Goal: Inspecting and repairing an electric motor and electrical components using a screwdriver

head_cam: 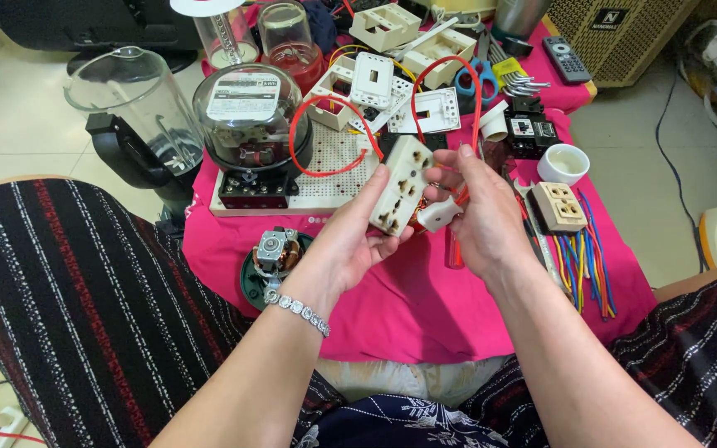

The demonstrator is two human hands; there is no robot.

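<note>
Striped dark trousers (68,307) nearest the lens at left, knees spread around a pink cloth (425,307) on the low table. Further left and beyond: clear blender jug (130,91) on its black base, then a glass-domed electricity meter (251,108) mounted on a perforated white board (334,170), with a small bare motor (274,249) on a green disc just in front of it. Centre of view: left hand (350,236), beaded bracelet at the wrist, fingers curled shut around the lower edge of a cream triple socket block (400,187), thumb along its near side. Block tilted, long axis running from lower left up toward the upper right, face with the pin holes turned to the camera. Immediately right, touching or all but touching the block: right hand (479,220), fingers closed on a small white plug piece (440,214) held at the block's lower right corner; red wire (458,83) looping up from behind the two hands. Right hand clearly the nearer to the plug piece; socket block lying just to its left. Further right on the cloth: beige double socket (559,206), white cup (563,163), a fan of coloured wires (587,261). Behind, white switch plates (408,50), blue-handled scissors (475,79), grey remote (564,60).
</note>
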